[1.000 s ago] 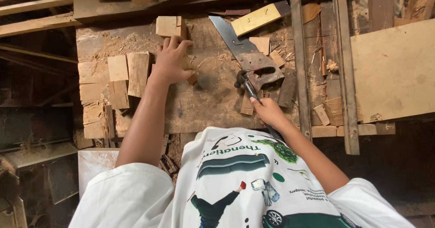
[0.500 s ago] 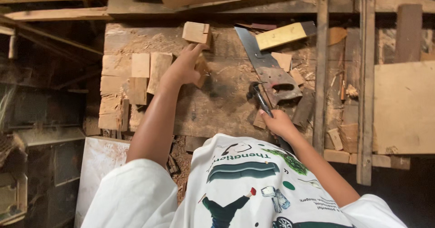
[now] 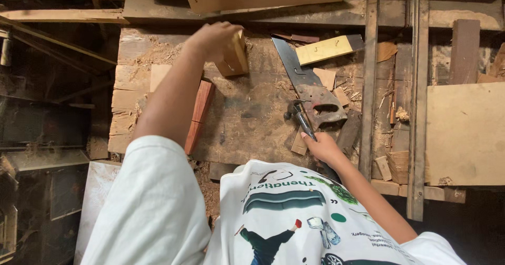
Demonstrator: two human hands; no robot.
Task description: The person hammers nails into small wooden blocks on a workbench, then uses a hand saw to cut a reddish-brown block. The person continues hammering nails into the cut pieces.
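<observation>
Wooden block [image 3: 234, 57] sits in left hand's [image 3: 213, 40] grip.

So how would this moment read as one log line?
left hand: grips pale wooden block | right hand: holds metal hammer | steel handsaw: flat on bench

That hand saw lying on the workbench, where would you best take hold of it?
Take the hand saw with the dark steel blade by its worn wooden handle, coming from the near, body side. The handle points towards the person and has a cut-out for fingers; the blade runs away. The hammer lies right beside it, so approach carefully.
</observation>
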